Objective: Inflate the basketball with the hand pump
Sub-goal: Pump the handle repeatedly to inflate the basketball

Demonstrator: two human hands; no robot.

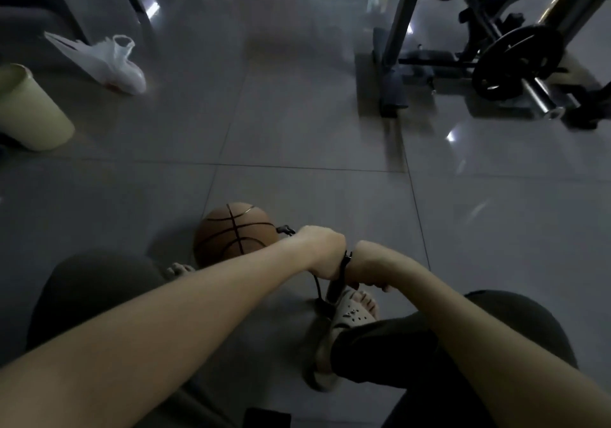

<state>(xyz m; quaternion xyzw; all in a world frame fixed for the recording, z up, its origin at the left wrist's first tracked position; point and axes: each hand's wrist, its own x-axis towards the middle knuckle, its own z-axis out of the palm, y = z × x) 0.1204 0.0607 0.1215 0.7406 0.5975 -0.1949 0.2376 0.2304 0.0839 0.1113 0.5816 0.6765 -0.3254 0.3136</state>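
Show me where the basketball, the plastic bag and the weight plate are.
basketball point(231, 232), head view, on its visible brown middle.
plastic bag point(112, 67), head view, on its crumpled white middle.
weight plate point(509, 54), head view, on its black face.

- Nothing readable is showing anywhere in the frame: no words, brand names, numbers or signs.
- The basketball, lower centre, is showing only dark seam lines.
- The white plastic bag, upper left, is carrying a small reddish patch, too blurred to read.
- The weight plate, upper right, is looking too dark and blurred for any marking to be made out.
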